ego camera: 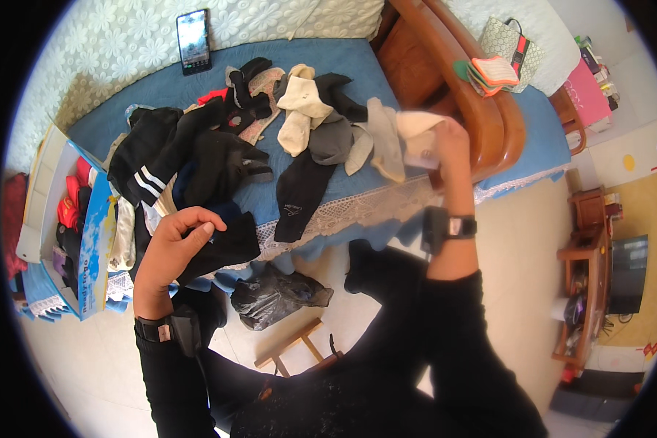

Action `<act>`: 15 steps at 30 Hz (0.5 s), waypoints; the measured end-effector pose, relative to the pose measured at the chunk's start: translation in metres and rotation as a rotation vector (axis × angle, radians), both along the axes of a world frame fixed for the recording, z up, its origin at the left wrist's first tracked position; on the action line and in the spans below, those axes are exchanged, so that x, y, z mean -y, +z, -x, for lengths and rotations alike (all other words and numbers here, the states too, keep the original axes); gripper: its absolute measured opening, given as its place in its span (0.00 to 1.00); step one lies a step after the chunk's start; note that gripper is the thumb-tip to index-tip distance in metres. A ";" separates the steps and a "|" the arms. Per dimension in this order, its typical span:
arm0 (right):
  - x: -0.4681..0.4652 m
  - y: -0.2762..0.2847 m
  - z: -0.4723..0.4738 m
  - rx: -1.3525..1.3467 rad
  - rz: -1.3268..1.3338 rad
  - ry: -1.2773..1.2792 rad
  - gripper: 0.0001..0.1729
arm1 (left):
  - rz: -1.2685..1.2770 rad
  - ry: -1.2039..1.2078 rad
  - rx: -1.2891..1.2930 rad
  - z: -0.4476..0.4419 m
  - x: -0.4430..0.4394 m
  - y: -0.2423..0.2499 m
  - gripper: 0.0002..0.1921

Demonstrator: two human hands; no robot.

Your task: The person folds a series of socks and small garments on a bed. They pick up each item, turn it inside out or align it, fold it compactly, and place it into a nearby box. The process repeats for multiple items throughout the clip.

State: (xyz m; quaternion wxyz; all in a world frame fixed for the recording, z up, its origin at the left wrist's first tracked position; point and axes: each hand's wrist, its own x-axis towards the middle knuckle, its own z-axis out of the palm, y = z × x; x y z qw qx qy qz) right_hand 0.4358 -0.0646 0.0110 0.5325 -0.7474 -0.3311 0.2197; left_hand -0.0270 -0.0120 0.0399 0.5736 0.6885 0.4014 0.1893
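My right hand (453,143) is blurred at the right end of the sofa seat, with a cream sock (419,131) in its grip. Beside it lies a grey sock with a yellowish toe (385,139). My left hand (178,238) hovers over a black sock (224,249) at the seat's front edge, fingers loosely curled; whether it touches anything is unclear. Between my hands are loose socks: a cream pair (301,109), a dark grey one (333,139) and a black one (302,197). A heap of black socks, one with white stripes (152,183), spreads to the left.
A cardboard box (96,257) holding red and dark socks stands at the left. A phone (194,42) leans on the sofa back. Several folded socks (493,74) lie on the wooden armrest (471,65). A black plastic bag (268,298) and a wooden stool (293,342) are below.
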 end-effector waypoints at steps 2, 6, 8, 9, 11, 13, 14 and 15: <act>0.004 0.013 0.004 -0.279 -0.237 -0.046 0.14 | 0.007 0.009 0.034 -0.002 0.000 0.001 0.06; 0.007 0.029 0.015 -0.401 -0.343 -0.106 0.16 | 0.019 0.032 0.071 0.000 0.003 0.006 0.06; 0.006 0.032 0.020 -0.416 -0.282 -0.124 0.16 | 0.055 0.059 0.115 0.004 0.006 0.011 0.06; 0.005 0.034 0.022 -0.441 -0.269 -0.135 0.17 | 0.088 0.076 0.137 0.008 0.007 0.013 0.07; 0.001 0.033 0.030 -0.516 -0.278 -0.102 0.17 | 0.127 0.114 0.194 0.014 0.009 0.017 0.07; -0.004 0.029 0.041 -0.549 -0.264 -0.064 0.18 | 0.120 0.158 0.263 0.020 0.011 0.019 0.07; -0.006 0.026 0.047 -0.538 -0.240 -0.037 0.19 | 0.132 0.187 0.313 0.023 0.014 0.018 0.07; -0.008 0.023 0.053 -0.535 -0.234 0.016 0.19 | 0.168 0.207 0.355 0.028 0.016 0.018 0.07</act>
